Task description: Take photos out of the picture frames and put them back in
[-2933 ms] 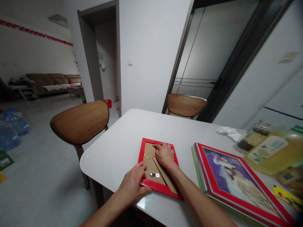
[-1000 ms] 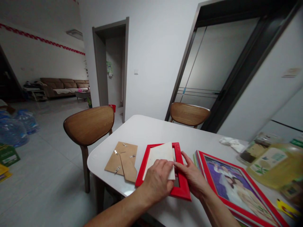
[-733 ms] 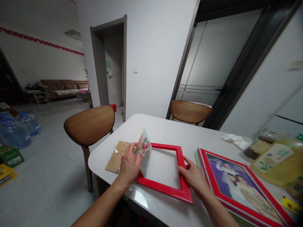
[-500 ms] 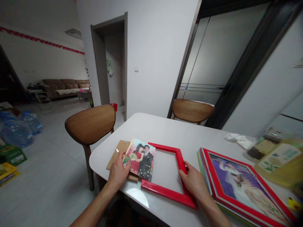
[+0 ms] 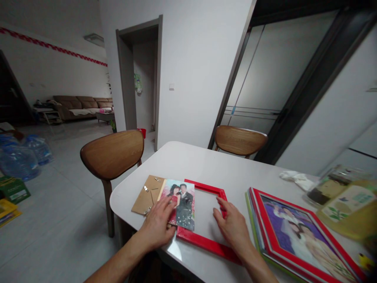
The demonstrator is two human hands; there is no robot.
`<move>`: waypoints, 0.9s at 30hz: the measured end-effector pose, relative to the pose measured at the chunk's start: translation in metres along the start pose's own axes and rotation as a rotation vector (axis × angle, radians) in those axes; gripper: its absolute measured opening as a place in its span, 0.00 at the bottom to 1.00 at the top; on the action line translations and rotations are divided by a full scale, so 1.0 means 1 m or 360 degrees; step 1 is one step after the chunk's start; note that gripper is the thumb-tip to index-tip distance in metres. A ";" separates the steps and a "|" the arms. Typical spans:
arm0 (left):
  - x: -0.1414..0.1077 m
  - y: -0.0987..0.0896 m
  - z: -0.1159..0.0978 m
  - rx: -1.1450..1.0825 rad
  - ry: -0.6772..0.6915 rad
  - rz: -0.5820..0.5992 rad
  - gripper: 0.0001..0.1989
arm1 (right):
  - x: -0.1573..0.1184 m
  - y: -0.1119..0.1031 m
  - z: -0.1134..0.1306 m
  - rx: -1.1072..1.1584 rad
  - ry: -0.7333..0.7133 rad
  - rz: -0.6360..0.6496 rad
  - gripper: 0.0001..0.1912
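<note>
The left hand [image 5: 157,220], fingers spread, lay on the photo [image 5: 185,204] overlapping backing [image 5: 145,199] and frame [image 5: 203,241]; light, flat pressure probably suited it. The right hand [image 5: 234,224], fingers parted, was at the frame's right side.

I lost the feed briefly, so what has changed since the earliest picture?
The backing board has come out of the red frame and lies to its left. The photo is out too, face up, overlapping board and frame. The left hand rests on the photo; the right hand, fingers apart, seems to have let go of the frame. The larger red-framed picture and the white cloth stayed put.
</note>
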State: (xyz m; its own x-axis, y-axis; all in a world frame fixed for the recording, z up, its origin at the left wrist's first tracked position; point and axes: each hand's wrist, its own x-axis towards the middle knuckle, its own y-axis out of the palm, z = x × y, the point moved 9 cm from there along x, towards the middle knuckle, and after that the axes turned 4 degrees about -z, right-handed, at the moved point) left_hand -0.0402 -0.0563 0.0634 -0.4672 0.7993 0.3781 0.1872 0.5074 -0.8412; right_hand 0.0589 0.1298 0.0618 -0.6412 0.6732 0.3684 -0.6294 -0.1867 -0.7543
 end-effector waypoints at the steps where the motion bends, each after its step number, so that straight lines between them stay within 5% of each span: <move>1: 0.002 0.006 -0.006 -0.0012 0.0046 0.0043 0.29 | -0.001 0.011 0.005 0.0224 0.0086 0.0108 0.22; 4: 0.007 0.020 -0.012 0.0003 0.0083 0.0080 0.28 | -0.004 0.048 0.024 0.0818 0.0355 0.0379 0.24; 8: 0.013 0.023 -0.004 0.0026 0.0069 -0.0064 0.28 | 0.000 0.064 0.053 0.1183 0.0429 0.0366 0.29; 12: 0.020 -0.014 -0.001 -0.0312 0.0082 -0.0465 0.25 | 0.005 0.046 0.076 0.1820 0.0489 0.0231 0.33; 16: 0.022 -0.046 0.006 -0.1011 -0.0305 -0.0895 0.16 | -0.002 0.042 0.062 0.1902 0.0762 0.0184 0.27; 19: 0.023 -0.023 0.000 -0.1823 -0.0632 -0.0954 0.15 | -0.012 0.053 0.042 0.2025 0.0968 0.0231 0.19; 22: 0.026 0.013 -0.016 -0.2408 -0.0756 -0.0851 0.19 | -0.010 0.046 0.024 0.2214 0.0912 0.0125 0.15; 27: 0.022 0.032 -0.004 -0.2075 -0.0866 -0.0668 0.26 | -0.002 0.026 -0.021 0.1919 0.0978 0.0122 0.20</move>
State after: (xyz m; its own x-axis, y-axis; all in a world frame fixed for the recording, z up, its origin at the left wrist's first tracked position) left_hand -0.0410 -0.0216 0.0461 -0.8874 0.4566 0.0642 0.4498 0.8268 0.3376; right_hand 0.0527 0.1389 0.0298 -0.5932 0.7818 -0.1919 -0.7944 -0.5299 0.2968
